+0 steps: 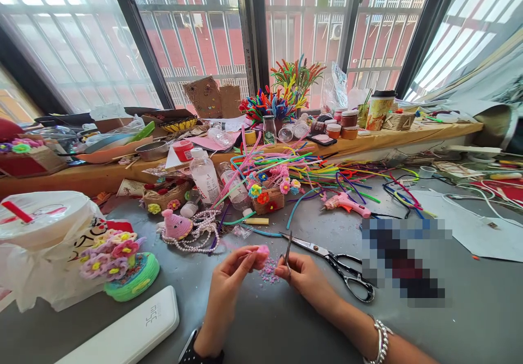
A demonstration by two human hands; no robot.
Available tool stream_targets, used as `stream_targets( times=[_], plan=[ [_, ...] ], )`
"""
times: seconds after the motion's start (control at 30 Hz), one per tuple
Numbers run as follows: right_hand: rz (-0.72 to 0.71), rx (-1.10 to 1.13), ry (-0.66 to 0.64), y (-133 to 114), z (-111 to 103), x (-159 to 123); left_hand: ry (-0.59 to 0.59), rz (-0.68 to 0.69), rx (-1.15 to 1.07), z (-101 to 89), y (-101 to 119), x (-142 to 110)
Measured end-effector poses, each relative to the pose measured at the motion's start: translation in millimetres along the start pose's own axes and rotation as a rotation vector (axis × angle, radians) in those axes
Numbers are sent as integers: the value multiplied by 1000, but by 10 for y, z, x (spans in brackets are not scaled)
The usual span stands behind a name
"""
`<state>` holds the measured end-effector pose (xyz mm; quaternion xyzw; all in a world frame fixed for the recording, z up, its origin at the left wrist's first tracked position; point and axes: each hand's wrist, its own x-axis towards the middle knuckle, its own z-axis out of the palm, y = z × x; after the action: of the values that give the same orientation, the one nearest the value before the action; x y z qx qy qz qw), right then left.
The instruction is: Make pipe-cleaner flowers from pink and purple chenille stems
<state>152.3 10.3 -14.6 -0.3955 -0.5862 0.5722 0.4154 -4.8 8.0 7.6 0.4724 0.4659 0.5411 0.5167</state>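
Note:
Between the fingertips of my left hand (233,271) is a small fuzzy pink piece (262,254), partly covered by the fingers. My right hand (304,277) grips a small pair of scissors (288,249), its blades pointing up just to the right of the pink piece. Pink and purple fuzz clippings (268,272) lie scattered on the table below and between both hands. Beyond my right hand rests a large pair of black-handled scissors (330,258), closed on the grey tabletop.
A pink glue gun (347,203) and many coloured pipe cleaners (327,169) lie farther back. Left are a white power bank (134,326), a green fuzzy flower basket (133,277), a bagged drink cup (44,233) and a pink cone figure (177,226) with beads. A cluttered sill runs behind.

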Motion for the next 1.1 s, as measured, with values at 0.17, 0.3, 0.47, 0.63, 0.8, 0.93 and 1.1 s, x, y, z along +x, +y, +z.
stream_targets(
  times=[0.17,0.3,0.47,0.63,0.8,0.93,1.1],
  plan=[
    [85,69,14,15,3,9,-19,17,66,13,43,-14],
    [105,93,-12,16,2,6,52,44,144,51,85,-39],
    [69,14,-85,16,40,-16,65,55,168,56,52,-24],
    [76,-44,-109,52,108,-35,45,26,30,47,-2,9],
    [24,-62,-85,48,97,-42,27,-26,-118,62,22,5],
    [-8,-29,-103,29,69,-40,-196,-113,-32,50,4,-4],
    [27,-2,-140,42,69,-37,-225,-113,68,41,-37,-14]
  ],
)
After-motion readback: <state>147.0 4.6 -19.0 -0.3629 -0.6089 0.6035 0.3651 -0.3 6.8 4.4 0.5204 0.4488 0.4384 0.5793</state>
